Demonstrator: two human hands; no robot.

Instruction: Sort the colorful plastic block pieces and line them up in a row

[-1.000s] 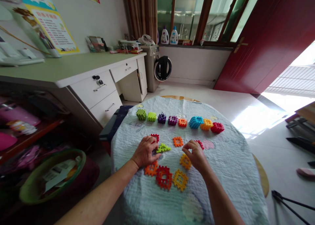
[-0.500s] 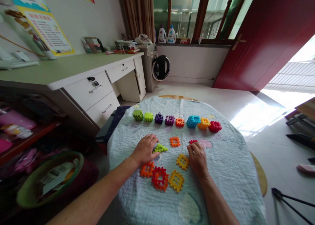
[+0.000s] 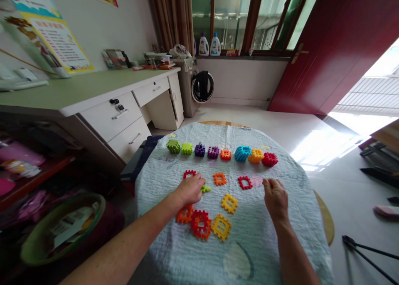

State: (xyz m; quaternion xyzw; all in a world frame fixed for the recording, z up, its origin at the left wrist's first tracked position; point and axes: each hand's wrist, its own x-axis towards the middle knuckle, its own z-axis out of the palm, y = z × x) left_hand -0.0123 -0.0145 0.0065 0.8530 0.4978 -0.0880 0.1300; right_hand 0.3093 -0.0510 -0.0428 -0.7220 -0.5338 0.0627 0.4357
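Note:
My left hand (image 3: 190, 189) lies on the quilted cloth (image 3: 280, 243) with its fingers over a green triangular piece (image 3: 205, 189), next to a small red square piece (image 3: 188, 174). My right hand (image 3: 275, 198) rests palm down on the cloth, fingers curled loosely, holding nothing, to the right of a red square frame piece (image 3: 245, 182). Between the hands lie an orange piece (image 3: 220, 178) and a yellow piece (image 3: 229, 203). Nearer me lie an orange piece (image 3: 185, 214), a large red piece (image 3: 200, 224) and a yellow piece (image 3: 221, 227).
A row of assembled cubes runs across the far side of the round table: green (image 3: 173, 146), purple (image 3: 213, 152), blue (image 3: 242, 153), red (image 3: 269, 159) among them. A desk with drawers (image 3: 118, 110) stands at left. A green basket (image 3: 59, 231) sits low left.
My right hand has moved right, away from the red frame piece, which now lies uncovered. My left hand has slid forward over the green triangle.

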